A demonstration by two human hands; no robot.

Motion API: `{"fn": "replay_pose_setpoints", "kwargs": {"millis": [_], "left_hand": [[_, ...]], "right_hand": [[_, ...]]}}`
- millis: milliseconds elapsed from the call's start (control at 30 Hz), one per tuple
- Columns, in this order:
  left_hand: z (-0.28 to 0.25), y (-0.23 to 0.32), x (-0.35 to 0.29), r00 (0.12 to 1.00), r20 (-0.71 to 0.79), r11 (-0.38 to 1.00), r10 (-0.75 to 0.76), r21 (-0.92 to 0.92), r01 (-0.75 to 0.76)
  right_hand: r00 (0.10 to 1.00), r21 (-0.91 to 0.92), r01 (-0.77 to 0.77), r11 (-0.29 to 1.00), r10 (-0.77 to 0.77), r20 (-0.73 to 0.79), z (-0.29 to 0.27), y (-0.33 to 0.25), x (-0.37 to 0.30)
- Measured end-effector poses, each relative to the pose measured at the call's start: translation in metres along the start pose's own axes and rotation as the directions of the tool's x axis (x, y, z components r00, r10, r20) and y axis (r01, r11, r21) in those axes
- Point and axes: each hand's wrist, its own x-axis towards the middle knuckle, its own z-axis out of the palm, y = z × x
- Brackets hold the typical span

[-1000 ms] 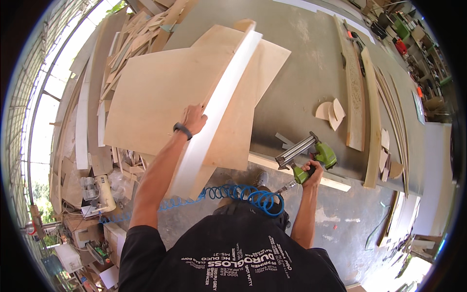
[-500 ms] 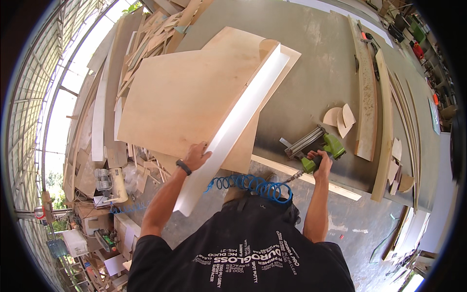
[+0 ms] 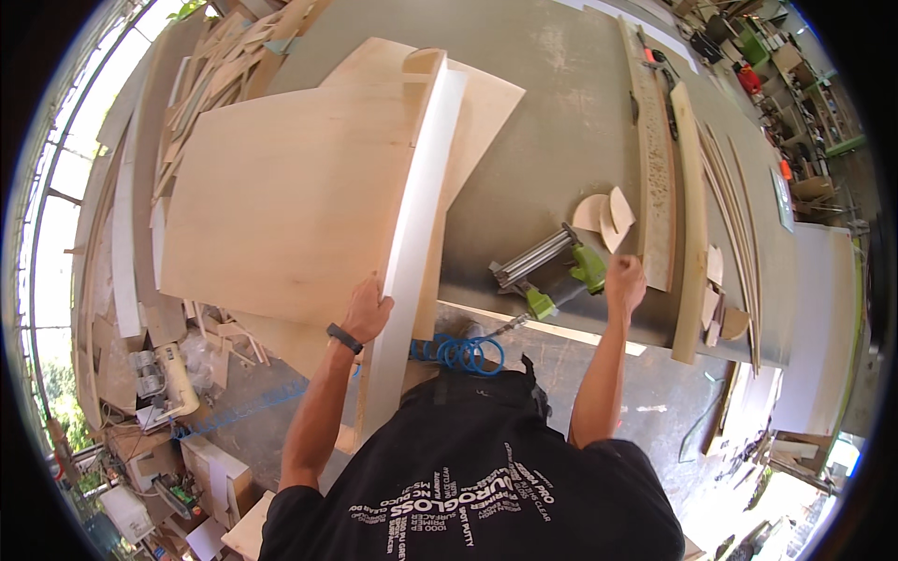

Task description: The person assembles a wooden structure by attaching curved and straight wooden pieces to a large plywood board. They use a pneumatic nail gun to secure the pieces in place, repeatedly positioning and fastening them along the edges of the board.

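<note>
My left hand [image 3: 368, 310], with a dark band at the wrist, grips the near part of a long white-faced wooden strip [image 3: 416, 206]. The strip stands along the right edge of a large pale plywood panel [image 3: 271, 187], with its near end by my body. A green nail gun [image 3: 587, 268] lies on the table to the right, its silver magazine pointing left. Just right of its head my right hand [image 3: 625, 283] is closed, apart from the handle; what is in it, if anything, is hidden. A coiled blue air hose [image 3: 468, 355] hangs near my waist.
Rounded plywood offcuts [image 3: 603, 215] lie beyond the nail gun. Long planks [image 3: 689, 224] and thin strips [image 3: 734, 224] run along the table's [image 3: 524, 159] right side. Scrap wood [image 3: 224, 65] is piled at the far left. A small machine [image 3: 173, 379] stands lower left.
My right hand has let go of the nail gun, which now lies on the table. The view has shifted, and the strip looks more upright in it. My left hand still grips the strip.
</note>
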Motion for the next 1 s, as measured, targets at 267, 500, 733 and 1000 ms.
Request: {"fn": "replay_pose_setpoints", "kwargs": {"millis": [267,500,733,1000], "left_hand": [[-0.003,-0.014,0.001,0.999,0.017,0.995,0.051,-0.085,-0.049],[-0.007,0.012,-0.006,0.998,-0.06,0.925,0.015,-0.377,-0.037],[-0.021,-0.033,-0.002,0.988,0.144,0.762,-0.047,-0.634,0.129],[-0.044,-0.058,0.014,0.943,-0.094,0.768,-0.319,-0.609,0.199]], "right_hand": [[0.996,-0.196,0.089,0.977,-0.09,0.005,0.055,-0.019,0.103],[0.994,-0.017,0.106,0.994,-0.106,-0.004,0.056,0.009,0.137],[0.83,0.807,0.156,0.569,-0.518,0.205,-0.017,-0.196,0.041],[0.119,0.563,0.785,0.259,-0.955,0.273,0.052,-0.359,-0.132]]}}
